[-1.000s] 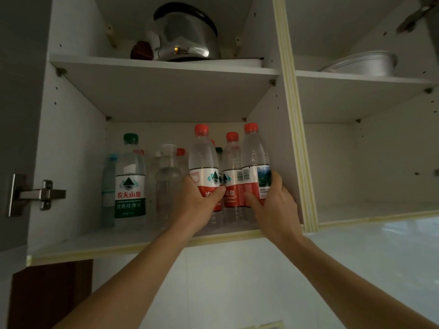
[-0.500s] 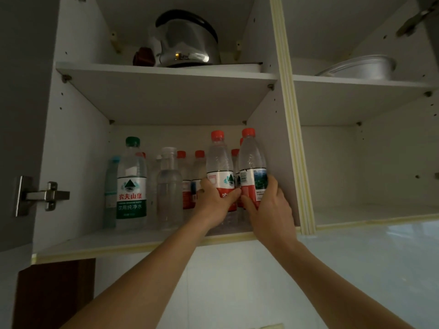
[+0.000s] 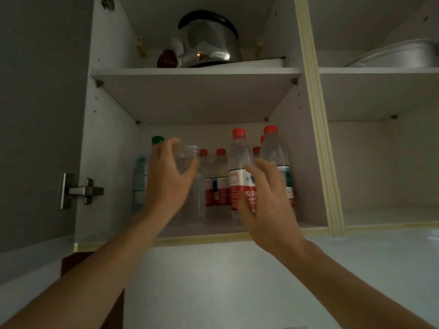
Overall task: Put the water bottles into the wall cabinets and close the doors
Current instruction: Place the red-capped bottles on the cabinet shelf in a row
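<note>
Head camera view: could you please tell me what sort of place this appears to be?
Most likely a home kitchen. An open white wall cabinet holds clear plastic water bottles with red caps on its lower shelf, a shiny steel kettle with a black handle sits on the shelf above, and a grey metal basin sits in the neighbouring compartment.

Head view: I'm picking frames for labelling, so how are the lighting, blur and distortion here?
Head view: dim overall, the lower shelf in shadow; a glare spot on the steel kettle; motion blur softens the left hand and right hand; wide-angle distortion bends the cabinet divider.
</note>
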Available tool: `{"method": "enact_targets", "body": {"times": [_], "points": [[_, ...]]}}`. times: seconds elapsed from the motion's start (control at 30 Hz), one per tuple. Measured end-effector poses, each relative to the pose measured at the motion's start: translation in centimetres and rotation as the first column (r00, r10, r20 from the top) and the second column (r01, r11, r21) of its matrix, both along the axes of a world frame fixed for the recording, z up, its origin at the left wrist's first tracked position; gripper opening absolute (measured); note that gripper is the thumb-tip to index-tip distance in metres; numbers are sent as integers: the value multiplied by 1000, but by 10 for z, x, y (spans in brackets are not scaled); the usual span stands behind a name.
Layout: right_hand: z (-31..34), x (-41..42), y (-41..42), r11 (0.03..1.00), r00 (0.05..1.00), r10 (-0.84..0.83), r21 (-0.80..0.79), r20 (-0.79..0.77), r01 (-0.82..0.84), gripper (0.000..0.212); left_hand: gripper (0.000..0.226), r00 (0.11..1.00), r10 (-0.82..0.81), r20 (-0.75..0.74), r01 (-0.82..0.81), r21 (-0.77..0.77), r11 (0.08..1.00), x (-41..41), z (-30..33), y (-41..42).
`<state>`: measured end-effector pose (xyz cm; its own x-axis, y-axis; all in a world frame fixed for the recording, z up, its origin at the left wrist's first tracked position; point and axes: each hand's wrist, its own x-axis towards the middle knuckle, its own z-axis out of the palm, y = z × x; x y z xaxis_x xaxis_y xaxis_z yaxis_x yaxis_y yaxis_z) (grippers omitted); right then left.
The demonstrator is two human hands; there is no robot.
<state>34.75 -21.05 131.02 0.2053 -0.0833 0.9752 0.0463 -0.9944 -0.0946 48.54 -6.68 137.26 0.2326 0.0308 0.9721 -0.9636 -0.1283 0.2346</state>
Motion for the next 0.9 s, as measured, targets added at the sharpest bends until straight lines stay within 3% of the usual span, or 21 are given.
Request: {"method": "enact_targets", "body": {"times": [0.07,0.17,0.33,0.43,0.6,0.8,0.9], "points": [[12,14,18,994,992,110,-11,-70,-111,41,59,994,98,-51,-99,-15,995,25,0,24],[26,45,42,987,970,159,49,-185,-153,35,85,943,192,-271,-163,126,979,54,-6,41],[47,97,53,918,884,217,394,-414,-41,65,125,916,-51,-398,141,201,969,68,-16,35],[63,117,46,892,833,246,452,-496,5,69,139,931,-17,-364,109,233,966,74,-11,30],[70,134,35,898,799,291,438,-526,-38,78,139,967,133,-218,-25,435,900,88,3,42],[73,146,32,901,749,343,424,-567,-91,103,125,888,421,-182,-209,656,725,94,24,61],[72,154,33,878,732,400,459,-552,-134,102,119,807,588,-56,-356,748,560,97,32,65]]}}
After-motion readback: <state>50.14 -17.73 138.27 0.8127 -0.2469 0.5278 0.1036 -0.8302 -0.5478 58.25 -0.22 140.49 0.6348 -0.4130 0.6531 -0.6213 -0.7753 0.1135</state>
